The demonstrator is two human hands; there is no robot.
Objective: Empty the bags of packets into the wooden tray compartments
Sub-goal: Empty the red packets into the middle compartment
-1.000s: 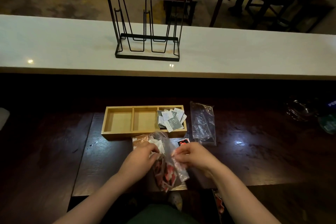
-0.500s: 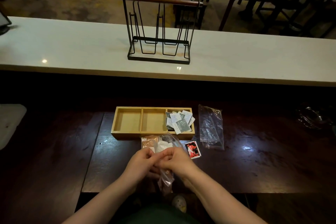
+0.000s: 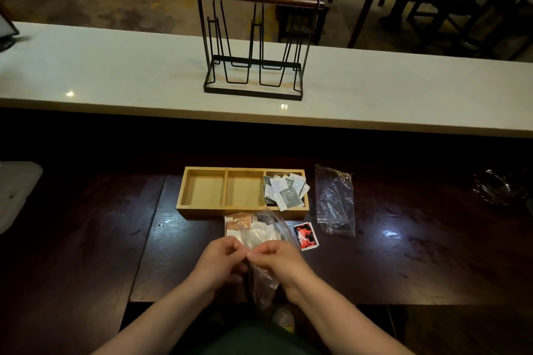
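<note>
A wooden tray [image 3: 202, 209] with three compartments lies on the dark table. Its right compartment holds several grey and white packets [image 3: 285, 190]; the left and middle ones hold nothing. My left hand [image 3: 217, 264] and my right hand [image 3: 278, 261] meet in front of the tray, both pinching the top of a clear plastic bag [image 3: 264, 282] that hangs down between them. Brown and white packets [image 3: 245, 225] lie just behind my hands, against the tray's front wall. One red and black packet [image 3: 306, 235] lies alone to the right of them.
An emptied clear bag [image 3: 334, 202] lies right of the tray. A black wire rack [image 3: 253, 46] with a wooden handle stands on the pale counter [image 3: 115, 72] behind. A white object [image 3: 14, 193] sits at the left edge, a dark glassy item [image 3: 496, 187] at the far right.
My hands have come together at the bag's top; a second ago they were apart with red packets showing inside the bag. The view shifted left, and the red packet beside the tray came into sight.
</note>
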